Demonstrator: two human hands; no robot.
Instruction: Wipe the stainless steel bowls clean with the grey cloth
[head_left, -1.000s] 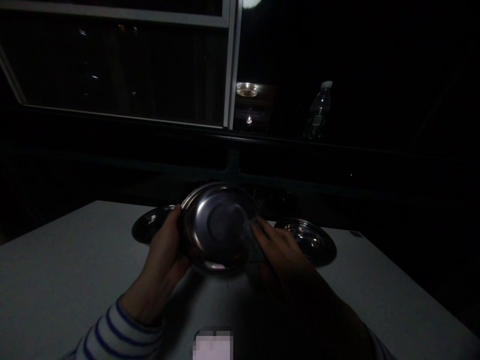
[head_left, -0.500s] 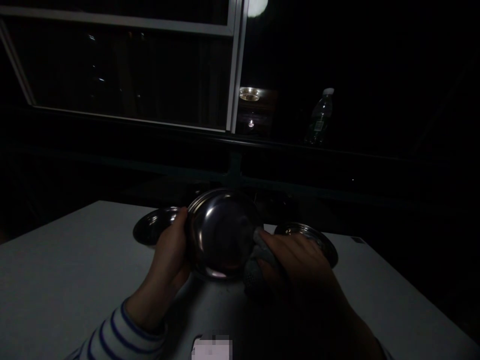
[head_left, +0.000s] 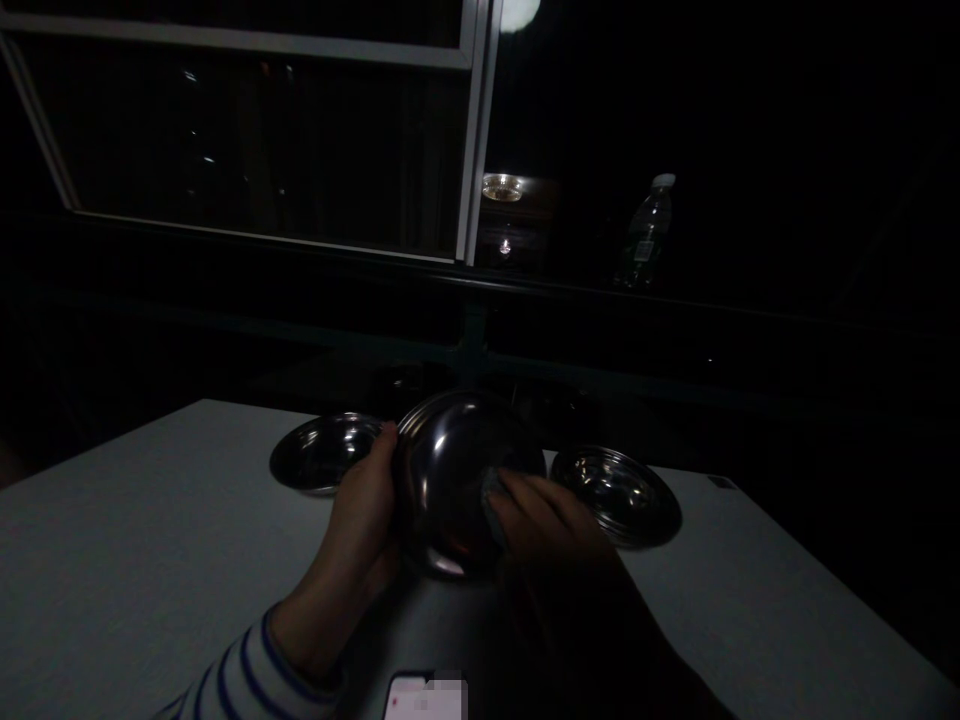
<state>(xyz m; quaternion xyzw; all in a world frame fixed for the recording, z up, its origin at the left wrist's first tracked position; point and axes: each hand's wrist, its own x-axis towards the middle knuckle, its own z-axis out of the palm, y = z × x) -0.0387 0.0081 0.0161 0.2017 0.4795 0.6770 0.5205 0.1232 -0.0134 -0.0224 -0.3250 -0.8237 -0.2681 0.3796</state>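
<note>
Metal bowl [head_left: 454,460] clamped by left hand [head_left: 364,515]; grey cloth [head_left: 491,495] pressed to it, pinched by right hand [head_left: 551,525]. Bottle [head_left: 654,215] label [head_left: 643,250] illegible.

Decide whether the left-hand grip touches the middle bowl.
Touching: the head view shows the left-hand grip holding the middle bowl at its left edge.

A held bowl [head_left: 465,430] is between the left hand [head_left: 364,515], at its left rim, and the right hand [head_left: 551,520], which presses a cloth [head_left: 491,492] against it. On the table [head_left: 165,560], a second bowl [head_left: 315,458] stands left of this grip, a third bowl [head_left: 619,495] right; a phone [head_left: 409,697] lies nearer the person. Beyond the grip are a window [head_left: 262,150], leftward, and a bottle [head_left: 646,235], rightward.
</note>
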